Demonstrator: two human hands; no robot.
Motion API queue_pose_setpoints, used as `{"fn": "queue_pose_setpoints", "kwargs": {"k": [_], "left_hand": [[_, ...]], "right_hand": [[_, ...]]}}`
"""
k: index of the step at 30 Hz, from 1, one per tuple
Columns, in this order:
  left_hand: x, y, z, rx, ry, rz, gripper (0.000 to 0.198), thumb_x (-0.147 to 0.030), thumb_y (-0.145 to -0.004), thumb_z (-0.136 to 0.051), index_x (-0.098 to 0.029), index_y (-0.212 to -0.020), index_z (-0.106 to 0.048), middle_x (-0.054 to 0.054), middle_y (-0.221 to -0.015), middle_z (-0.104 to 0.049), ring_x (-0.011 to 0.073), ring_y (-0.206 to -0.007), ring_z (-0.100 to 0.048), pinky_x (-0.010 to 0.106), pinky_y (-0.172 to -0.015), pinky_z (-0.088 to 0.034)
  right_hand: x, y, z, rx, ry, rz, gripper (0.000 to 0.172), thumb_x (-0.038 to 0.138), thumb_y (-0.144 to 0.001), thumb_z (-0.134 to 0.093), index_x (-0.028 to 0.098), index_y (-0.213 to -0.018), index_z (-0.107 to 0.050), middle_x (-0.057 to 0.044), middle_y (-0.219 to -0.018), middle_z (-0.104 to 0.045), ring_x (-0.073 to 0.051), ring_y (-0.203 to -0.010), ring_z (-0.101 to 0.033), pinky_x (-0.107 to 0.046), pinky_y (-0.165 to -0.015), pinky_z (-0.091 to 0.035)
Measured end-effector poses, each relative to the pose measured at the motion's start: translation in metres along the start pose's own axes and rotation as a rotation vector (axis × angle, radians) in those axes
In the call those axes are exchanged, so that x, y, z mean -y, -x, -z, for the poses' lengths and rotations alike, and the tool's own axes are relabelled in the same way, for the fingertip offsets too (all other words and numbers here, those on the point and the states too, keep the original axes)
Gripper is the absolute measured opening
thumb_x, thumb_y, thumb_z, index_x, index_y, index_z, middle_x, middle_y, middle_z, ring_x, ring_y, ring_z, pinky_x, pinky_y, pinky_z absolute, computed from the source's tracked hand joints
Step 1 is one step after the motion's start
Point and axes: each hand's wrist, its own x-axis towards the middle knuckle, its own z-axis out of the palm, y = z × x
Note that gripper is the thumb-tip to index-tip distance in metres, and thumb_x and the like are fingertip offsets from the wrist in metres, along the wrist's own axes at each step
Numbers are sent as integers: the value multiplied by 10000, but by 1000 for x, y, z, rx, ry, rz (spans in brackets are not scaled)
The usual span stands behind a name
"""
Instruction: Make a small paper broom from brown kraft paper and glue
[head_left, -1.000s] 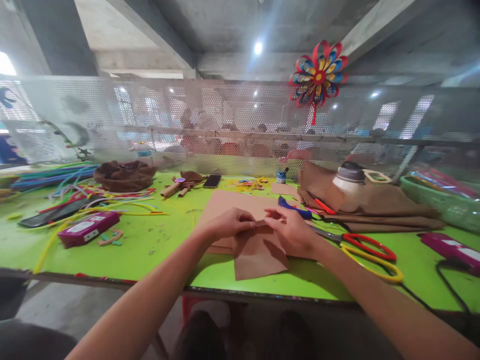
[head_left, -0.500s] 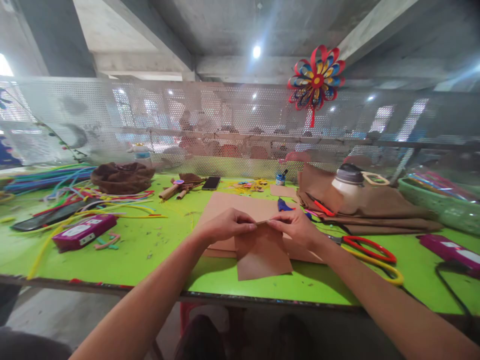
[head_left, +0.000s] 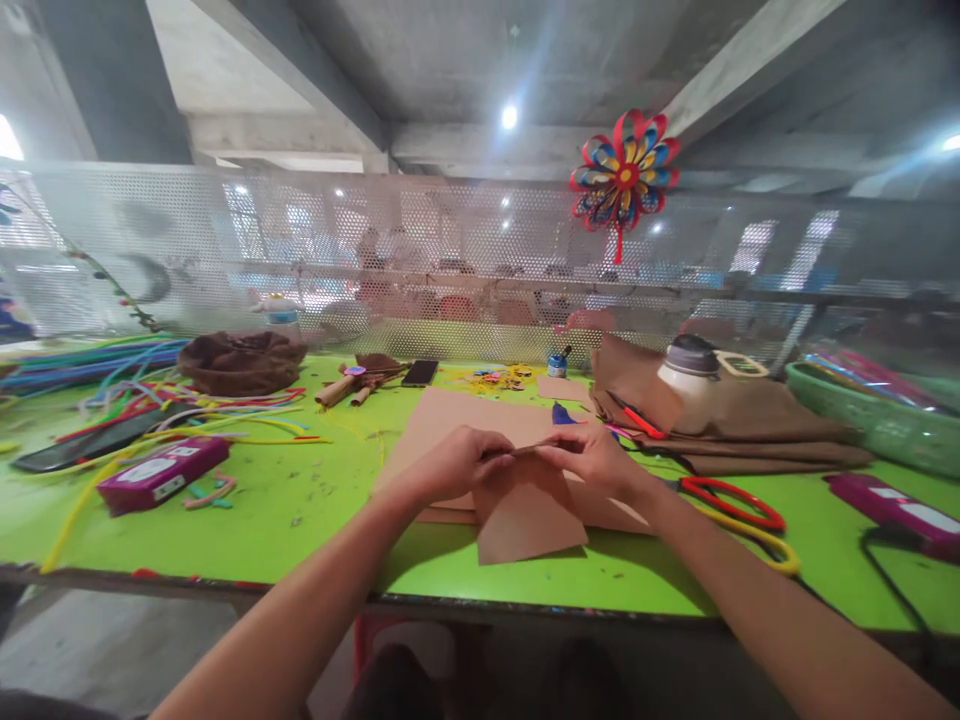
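Observation:
A small sheet of brown paper [head_left: 531,520] hangs toward me from between my hands, its far edge rolled or folded into a narrow strip. My left hand [head_left: 466,462] pinches that edge at its left end, thumb and fingers together. At the right end my right hand [head_left: 589,455] pinches the same edge. Beneath them lie larger sheets of tan paper [head_left: 450,415] on the green table. Just beyond my right hand shows the blue tip of a tool [head_left: 562,413], mostly hidden. Scissors with red and yellow handles [head_left: 739,505] rest right of my right forearm.
Purple boxes [head_left: 165,475] lie left and right, the right one with a black cord. Coloured pipes or strips [head_left: 97,360] and a brown cloth bundle [head_left: 241,362] are at left. Folded brown material [head_left: 787,420], a lidded jar [head_left: 686,375] and a green basket [head_left: 885,415] stand right. A perforated screen [head_left: 420,250] rises behind.
The view has shifted slightly. Both hands keep their pinch on the paper's edge, and the left fingers have curled a little more over it.

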Motion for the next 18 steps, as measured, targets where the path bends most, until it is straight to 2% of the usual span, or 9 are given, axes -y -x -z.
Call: {"fn": "queue_pose_setpoints", "kwargs": {"k": [3, 8, 12, 18], "left_hand": [[0, -1, -2, -3, 9, -15, 261, -293, -888, -475, -187, -1004, -683, 39, -882, -715, 145, -730, -584, 238, -663, -398], [-6, -2, -3, -2, 7, -16, 262, -270, -881, -482, -188, -1021, -687, 46, -920, -723, 150, -745, -597, 240, -686, -407], [-8, -2, -3, -14, -11, -21, 274, -286, -887, -475, -176, -1018, -690, 59, -903, -724, 149, -717, -594, 238, -664, -401], [2, 1, -2, 16, -3, 19, 291, -339, -898, -451, -187, -962, -690, 50, -860, -715, 152, -713, -587, 241, -636, -381]], "right_hand": [[3, -1, -1, 31, -9, -11, 226, 344, -798, -619, 155, -847, -733, -61, -806, -721, -181, -738, -615, -272, -653, -474], [-1, -1, -5, -9, -46, -22, 256, 392, -790, -624, 168, -809, -747, -67, -811, -729, -203, -762, -621, -290, -651, -478], [-7, 0, -7, -20, -95, -55, 299, 436, -770, -632, 161, -749, -748, -59, -754, -718, -195, -701, -601, -280, -599, -457], [-12, -3, -4, -39, -74, -125, 340, 462, -759, -622, 147, -672, -717, -31, -620, -653, -159, -592, -544, -261, -543, -410]]}}
